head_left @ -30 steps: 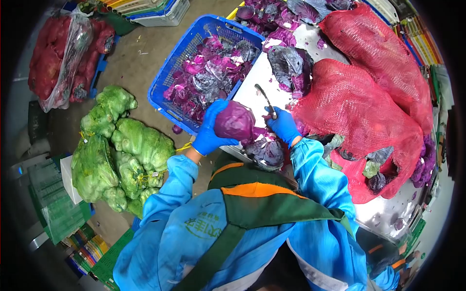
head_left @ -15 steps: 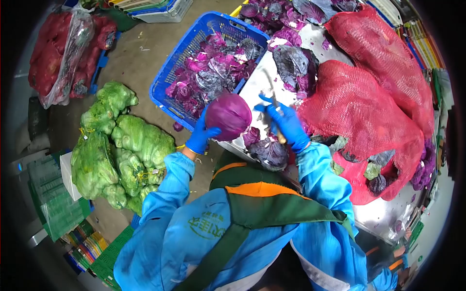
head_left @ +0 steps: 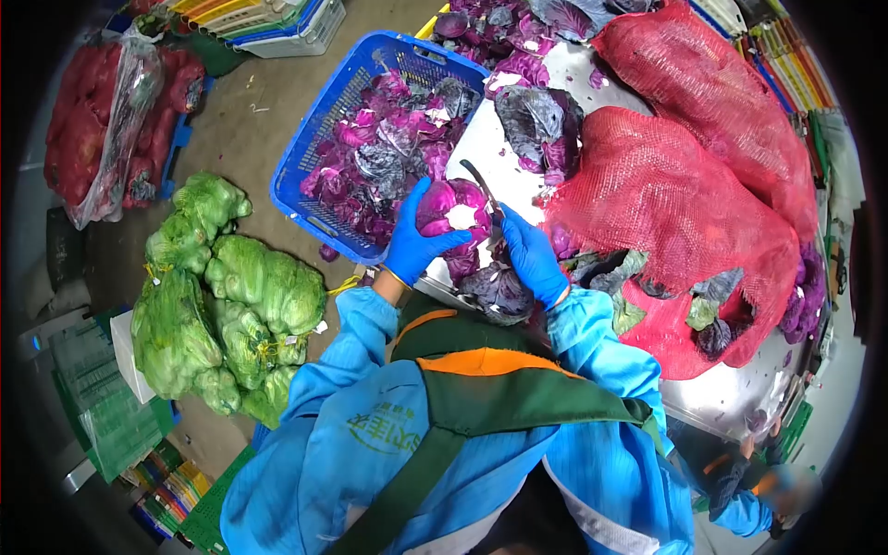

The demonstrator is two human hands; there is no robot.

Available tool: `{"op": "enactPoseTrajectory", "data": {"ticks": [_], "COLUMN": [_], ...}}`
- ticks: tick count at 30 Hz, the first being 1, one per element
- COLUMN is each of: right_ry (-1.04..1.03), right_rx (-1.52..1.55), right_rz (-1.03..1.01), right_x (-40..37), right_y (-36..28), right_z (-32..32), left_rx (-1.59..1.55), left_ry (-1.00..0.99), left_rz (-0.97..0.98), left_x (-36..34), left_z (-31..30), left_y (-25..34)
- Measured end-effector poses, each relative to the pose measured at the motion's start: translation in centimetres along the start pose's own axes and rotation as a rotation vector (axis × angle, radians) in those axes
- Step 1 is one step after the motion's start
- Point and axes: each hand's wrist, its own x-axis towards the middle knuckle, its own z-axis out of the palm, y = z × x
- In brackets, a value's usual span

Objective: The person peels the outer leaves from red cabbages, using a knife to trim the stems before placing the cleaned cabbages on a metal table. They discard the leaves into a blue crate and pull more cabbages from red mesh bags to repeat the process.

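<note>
A purple cabbage (head_left: 451, 208) rests in my blue-gloved left hand (head_left: 416, 239), its pale cut stem turned up. My right hand (head_left: 530, 257), gloved in blue too, is closed around a knife (head_left: 482, 183) whose dark curved blade points up beside the cabbage. Just behind them stands a blue basket (head_left: 289, 176) of loose purple leaves. Below the hands, at the near edge of the metal table (head_left: 481, 153), lies a dark purple cabbage (head_left: 499, 293).
Red mesh sacks (head_left: 661, 199) lie on the table to the right. Bagged green cabbages (head_left: 268, 282) are on the floor at left, with red sacks (head_left: 83, 129) beyond. Crates (head_left: 287, 32) stand at the top. Part of another person (head_left: 740, 509) shows at lower right.
The cabbage has been turned so its cut stem shows. My right hand has moved left and closer to it, with the knife now upright. The whole view has shifted slightly.
</note>
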Motion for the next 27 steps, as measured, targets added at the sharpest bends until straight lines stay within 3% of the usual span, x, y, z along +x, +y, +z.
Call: {"op": "enactPoseTrajectory", "data": {"ticks": [2, 4, 6, 10, 13, 27], "right_ry": [0.028, 0.040, 0.190, 0.086, 0.093, 0.108], "right_rx": [-0.148, -0.166, -0.396, -0.567, -0.489, -0.563], "right_rz": [0.192, 0.196, -0.094, 0.052, -0.047, 0.023], "right_x": [-0.9, -1.3, -1.5, -1.5, -1.5, -1.0], "right_y": [-1.1, -2.6, -2.5, -2.7, -1.9, -3.4], "right_z": [0.6, 1.3, 2.1, 2.2, 1.9, 2.2], "left_rx": [-0.038, -0.079, -0.121, 0.006, 0.042, 0.237], "left_ry": [0.042, 0.082, 0.084, 0.118, 0.117, 0.157], "left_rz": [-0.027, -0.058, -0.032, -0.012, -0.006, 0.092], "left_x": [0.0, -0.1, -0.4, -0.4, -0.4, -0.2], "left_z": [0.0, 0.3, 0.6, 0.7, 0.7, 0.7], "left_y": [-0.1, -0.1, 0.1, 0.3, 0.0, -1.1]}}
